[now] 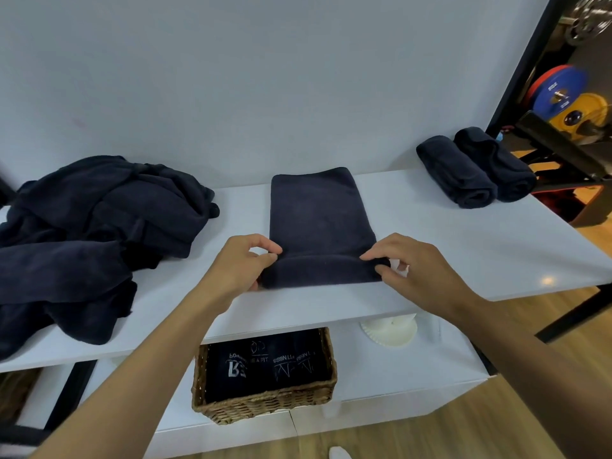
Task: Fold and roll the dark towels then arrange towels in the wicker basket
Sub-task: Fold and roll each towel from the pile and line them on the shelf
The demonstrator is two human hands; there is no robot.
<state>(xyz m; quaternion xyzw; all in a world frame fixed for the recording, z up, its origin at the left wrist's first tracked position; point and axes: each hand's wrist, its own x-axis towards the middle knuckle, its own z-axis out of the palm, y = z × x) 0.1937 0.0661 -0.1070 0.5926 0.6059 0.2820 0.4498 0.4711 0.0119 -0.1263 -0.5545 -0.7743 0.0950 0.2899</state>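
Item under work: one dark towel (319,213), folded to a narrow strip, lying flat on the white counter (463,246). Its long axis runs straight away from the person toward the wall. Its near end is turned over into a short roll (318,271), whose axis lies crosswise, left to right.

Left hand (238,263): at the roll's left end, thumb and fingers curled and pinching the cloth. Right hand (410,263): at the roll's right end, fingertips pinching the cloth likewise. Neither hand is nearer than the other; each holds one end.

Governing relation: the unrolled length of the towel lies wholly beyond both hands, on the wall side. Judged from this, the roll must travel forward along the strip, with both ends advanced evenly or it will go skew.

Other findings, placed from the towel:
- Left of it, a pile (92,226) of loose dark towels, not yet folded.
- To its far right, two rolled towels (477,170) lying side by side and touching.
- Below it, on the shelf under the counter, the basket (265,402), already holding rolled dark towels with white lettering.

Assessment: rolling just begun; much of the task remains.
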